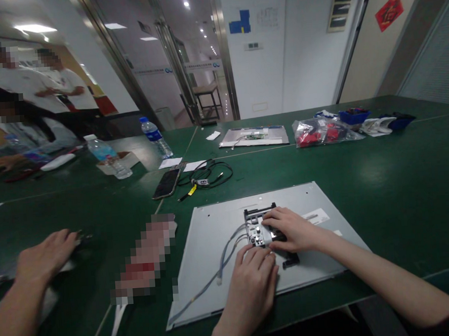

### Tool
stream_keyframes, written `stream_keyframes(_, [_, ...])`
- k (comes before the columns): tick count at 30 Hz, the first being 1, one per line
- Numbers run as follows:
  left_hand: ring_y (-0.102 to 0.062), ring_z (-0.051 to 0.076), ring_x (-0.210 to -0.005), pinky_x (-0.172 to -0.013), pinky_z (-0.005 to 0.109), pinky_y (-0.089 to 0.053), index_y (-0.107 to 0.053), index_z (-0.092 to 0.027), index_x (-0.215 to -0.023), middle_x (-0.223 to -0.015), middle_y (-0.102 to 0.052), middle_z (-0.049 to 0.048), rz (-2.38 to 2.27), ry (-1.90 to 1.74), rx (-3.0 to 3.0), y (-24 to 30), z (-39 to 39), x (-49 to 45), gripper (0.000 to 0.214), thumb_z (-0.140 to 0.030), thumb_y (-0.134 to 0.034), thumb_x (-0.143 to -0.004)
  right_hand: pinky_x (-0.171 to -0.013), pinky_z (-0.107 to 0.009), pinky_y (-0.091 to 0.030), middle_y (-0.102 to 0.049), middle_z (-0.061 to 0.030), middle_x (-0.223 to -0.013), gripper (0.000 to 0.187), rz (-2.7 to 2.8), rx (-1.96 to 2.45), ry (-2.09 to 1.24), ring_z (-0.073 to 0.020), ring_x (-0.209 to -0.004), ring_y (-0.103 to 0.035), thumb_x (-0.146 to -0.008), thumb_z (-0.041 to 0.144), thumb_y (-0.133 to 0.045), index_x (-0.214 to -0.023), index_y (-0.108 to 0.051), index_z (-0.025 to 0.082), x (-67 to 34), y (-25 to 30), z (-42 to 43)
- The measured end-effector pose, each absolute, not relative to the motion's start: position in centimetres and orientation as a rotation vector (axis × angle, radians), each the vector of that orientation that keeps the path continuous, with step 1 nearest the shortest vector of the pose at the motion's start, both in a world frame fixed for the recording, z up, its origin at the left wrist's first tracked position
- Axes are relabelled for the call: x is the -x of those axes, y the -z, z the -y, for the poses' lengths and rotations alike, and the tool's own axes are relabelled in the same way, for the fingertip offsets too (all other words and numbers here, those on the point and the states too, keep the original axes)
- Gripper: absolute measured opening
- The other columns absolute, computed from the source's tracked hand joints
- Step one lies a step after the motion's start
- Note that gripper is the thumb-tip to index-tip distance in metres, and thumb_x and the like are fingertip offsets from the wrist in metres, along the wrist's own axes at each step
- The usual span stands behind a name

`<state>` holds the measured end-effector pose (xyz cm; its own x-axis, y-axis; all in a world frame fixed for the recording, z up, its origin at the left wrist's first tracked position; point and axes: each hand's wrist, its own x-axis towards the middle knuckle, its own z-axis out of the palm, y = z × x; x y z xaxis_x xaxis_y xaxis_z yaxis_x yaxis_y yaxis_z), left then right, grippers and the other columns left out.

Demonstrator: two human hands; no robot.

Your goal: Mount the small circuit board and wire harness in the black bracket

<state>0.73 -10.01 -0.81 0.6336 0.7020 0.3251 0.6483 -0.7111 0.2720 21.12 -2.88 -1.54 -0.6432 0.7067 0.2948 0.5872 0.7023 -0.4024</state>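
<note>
A flat pale-grey metal panel [204, 240] lies in front of me, tilted slightly in view. On its middle sits a black-and-silver bracket assembly [255, 232] with small metal parts. Grey cables [223, 262] run from its left side across the panel. My right hand [292, 229] reaches in from the right, its fingers bent over the assembly's right side. Against the lower edge of the same assembly, my left hand [254, 277] has its fingers curled and pressed together; its fingertips are partly hidden. A short black piece [290, 261] shows below my right hand.
Another person's hand [43, 257] is at the left on the green table [401, 192]. Farther back are a phone [167, 183], a black cable [227, 173], water bottles [156, 136], a second panel [276, 135] and bagged red items [321, 133]. A pixelated object [146, 259] lies left of my panel.
</note>
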Motion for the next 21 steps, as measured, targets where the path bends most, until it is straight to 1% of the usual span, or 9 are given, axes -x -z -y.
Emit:
stream_keyframes(3, [-0.055,0.025,-0.114,-0.106,0.05,-0.036,-0.059,-0.02,-0.116,-0.12,-0.062,0.0075,-1.197,-0.644,-2.738,0.9,9.9,-0.7,0.027,-0.018,-0.045,-0.093,-0.097,-0.045,-0.042,-0.056,-0.0141,-0.122,0.05,2.478,0.997,-0.38,-0.0277,-0.114,-0.049,-0.082,0.036,-0.067,-0.126,-0.052,0.016,-21.1,1.5,2.9])
stream_keyframes(6, [-0.049,0.028,-0.124,-0.108,0.052,-0.035,-0.054,-0.019,-0.126,-0.133,-0.056,0.0097,-1.262,-0.575,-2.781,1.2,9.7,-0.6,0.034,-0.02,-0.049,-0.092,-0.097,-0.046,-0.042,-0.055,-0.0142,-0.123,0.051,2.479,0.999,-0.376,-0.0279,-0.115,-0.048,-0.082,0.036,-0.067,-0.126,-0.052,0.017,-21.2,1.5,2.9])
stream_keyframes(10, [-0.043,0.029,-0.131,-0.11,0.052,-0.033,-0.046,-0.015,-0.135,-0.141,-0.049,0.0116,-1.258,-0.466,-2.852,1.8,9.5,-0.5,0.044,-0.022,-0.05,-0.092,-0.098,-0.045,-0.042,-0.054,-0.0142,-0.124,0.049,2.479,1.002,-0.358,-0.0281,-0.115,-0.048,-0.081,0.034,-0.067,-0.125,-0.053,0.016,-21.2,1.6,2.9])
stream_keyframes(13, [-0.043,0.028,-0.132,-0.111,0.051,-0.032,-0.045,-0.014,-0.136,-0.141,-0.05,0.0114,-1.249,-0.467,-2.86,1.9,9.4,-0.5,0.045,-0.022,-0.049,-0.092,-0.099,-0.045,-0.041,-0.054,-0.0139,-0.124,0.048,2.478,0.982,-0.355,-0.0283,-0.115,-0.048,-0.081,0.034,-0.067,-0.124,-0.054,0.016,-21.3,1.6,2.9])
stream_keyframes(17, [-0.047,0.026,-0.128,-0.111,0.05,-0.032,-0.05,-0.016,-0.131,-0.135,-0.056,0.0089,-1.231,-0.55,-2.844,1.8,9.5,-0.6,0.038,-0.023,-0.048,-0.093,-0.099,-0.046,-0.041,-0.054,-0.0141,-0.125,0.049,2.488,0.969,-0.343,-0.0287,-0.116,-0.048,-0.08,0.033,-0.066,-0.125,-0.054,0.016,-21.4,1.6,3.0])
stream_keyframes(21, [-0.052,0.026,-0.123,-0.11,0.05,-0.034,-0.054,-0.016,-0.127,-0.128,-0.06,0.0093,-1.211,-0.622,-2.856,1.5,9.5,-0.7,0.035,-0.022,-0.048,-0.093,-0.098,-0.047,-0.041,-0.054,-0.0141,-0.126,0.051,2.498,0.968,-0.345,-0.0295,-0.116,-0.048,-0.078,0.033,-0.068,-0.125,-0.054,0.017,-21.4,1.3,3.1])
